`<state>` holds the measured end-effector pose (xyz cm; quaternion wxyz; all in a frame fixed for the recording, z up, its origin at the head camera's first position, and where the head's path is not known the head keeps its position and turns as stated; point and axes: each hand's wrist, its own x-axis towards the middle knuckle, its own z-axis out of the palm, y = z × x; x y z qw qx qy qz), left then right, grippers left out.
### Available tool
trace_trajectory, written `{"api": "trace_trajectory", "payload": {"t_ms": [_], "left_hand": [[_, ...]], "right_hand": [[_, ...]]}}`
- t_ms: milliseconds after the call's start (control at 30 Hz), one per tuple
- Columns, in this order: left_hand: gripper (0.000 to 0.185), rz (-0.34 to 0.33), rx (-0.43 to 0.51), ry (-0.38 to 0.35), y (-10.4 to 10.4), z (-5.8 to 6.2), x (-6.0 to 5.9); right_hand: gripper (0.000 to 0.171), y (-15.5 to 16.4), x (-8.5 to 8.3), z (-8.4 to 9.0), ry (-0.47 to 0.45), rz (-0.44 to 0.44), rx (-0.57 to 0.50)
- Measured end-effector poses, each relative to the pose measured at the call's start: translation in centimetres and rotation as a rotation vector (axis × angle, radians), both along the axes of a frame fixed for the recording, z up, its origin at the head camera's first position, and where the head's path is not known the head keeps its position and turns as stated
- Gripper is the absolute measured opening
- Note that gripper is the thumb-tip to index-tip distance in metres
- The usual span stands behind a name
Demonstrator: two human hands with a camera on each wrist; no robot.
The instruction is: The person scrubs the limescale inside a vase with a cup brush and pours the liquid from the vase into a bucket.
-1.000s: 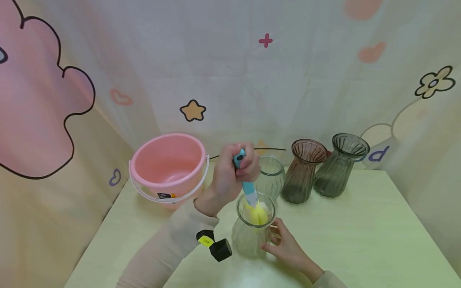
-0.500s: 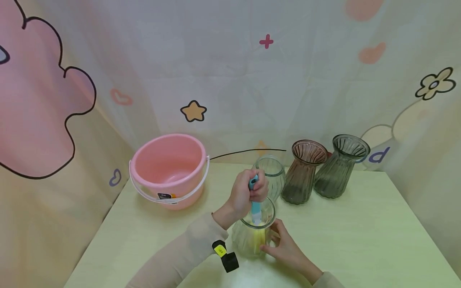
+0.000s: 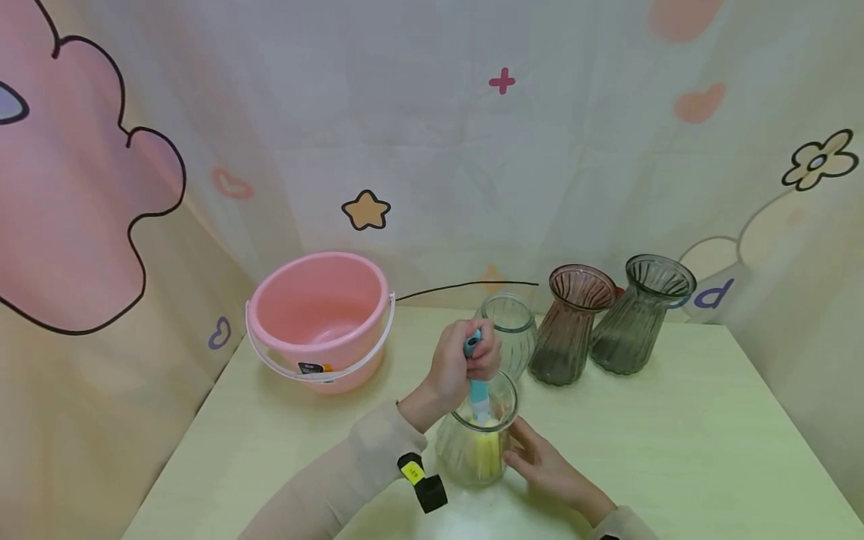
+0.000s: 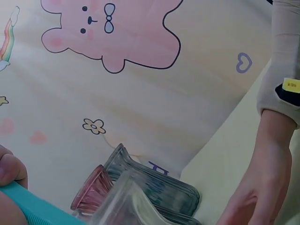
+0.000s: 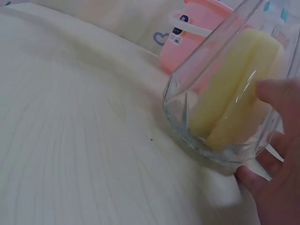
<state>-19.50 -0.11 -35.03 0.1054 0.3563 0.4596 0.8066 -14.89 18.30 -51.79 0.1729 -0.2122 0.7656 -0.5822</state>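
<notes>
Since a second ago, sponge brush [image 3: 481, 420] has been plunged fully into clear vase [image 3: 472, 450], gripped by left hand [image 3: 462, 364]; right hand [image 3: 540, 461] grips vase; three vases at 1 o'clock are untouched

My left hand [image 3: 464, 365] was raised above the table, fingers curled tight in a fist-like grip, thumb on top. Its forearm, in a pale sleeve, ran back down toward me with a black band at the wrist. My right hand [image 3: 543, 465] sat lower, fingers lightly curved and spread, thumb reaching forward, its wrist low and close to me.
</notes>
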Motion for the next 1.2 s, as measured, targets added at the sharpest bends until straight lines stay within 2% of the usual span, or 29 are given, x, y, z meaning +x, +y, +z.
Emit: {"api": "trace_trajectory", "payload": {"t_ms": [167,300,433,600,700,767,867,967,1133,1200], "left_hand": [[0.034,-0.010,0.013,0.003,0.1,0.5,0.3],[0.034,-0.026,0.015,0.009,0.2,1.6,0.6],[0.032,-0.049,0.028,0.012,-0.1,3.5,0.9],[0.031,-0.084,0.069,0.047,-1.1,6.5,1.0],[0.031,-0.112,0.100,0.088,-1.7,7.9,1.1],[0.031,-0.126,0.114,0.112,-1.9,8.3,1.1],[0.030,-0.138,0.122,0.119,-2.0,8.3,1.2],[0.029,-0.135,0.125,0.111,-1.8,7.6,1.1],[0.030,-0.107,0.126,0.087,-1.6,5.9,0.7],[0.030,-0.092,0.125,0.050,-1.5,4.9,0.6]], "right_hand": [[0.069,0.2,0.1,-0.1,-0.010,0.002,0.023],[0.066,0.2,0.2,-0.2,-0.002,0.007,0.041],[0.064,0.1,0.3,-0.4,0.065,-0.018,0.068],[0.069,0.0,0.3,-0.8,0.169,-0.084,0.095],[0.070,-0.2,0.2,-0.9,0.167,-0.094,0.054],[0.071,-0.2,0.2,-0.9,0.128,-0.095,0.028],[0.072,-0.3,0.2,-0.7,0.061,-0.091,0.010],[0.072,-0.4,0.3,-0.6,0.014,-0.095,-0.001],[0.070,-0.4,0.2,-0.6,-0.009,-0.104,-0.021],[0.070,-0.4,0.3,-0.6,-0.022,-0.108,-0.028]]}}
